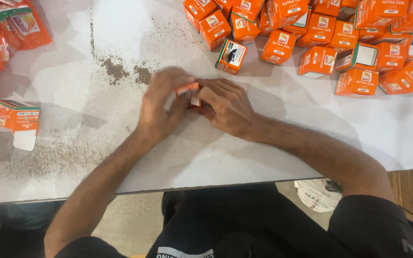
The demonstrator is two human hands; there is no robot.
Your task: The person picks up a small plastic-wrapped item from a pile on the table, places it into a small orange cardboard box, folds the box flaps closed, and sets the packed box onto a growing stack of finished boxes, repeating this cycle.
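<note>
Both my hands meet over the middle of the white table (264, 153). My left hand (161, 107) and my right hand (225, 105) are closed together around one small orange carton (190, 91), which is mostly hidden by my fingers. Only its orange top edge and a white flap show between the hands. The carton rests on or just above the table surface.
A heap of several small orange cartons (340, 33) fills the far right of the table. One carton (231, 56) stands apart just beyond my hands. Flat unfolded orange cartons (17, 119) lie at the left edge; orange packets (10, 26) sit far left. Dark dust (120, 71) marks the table.
</note>
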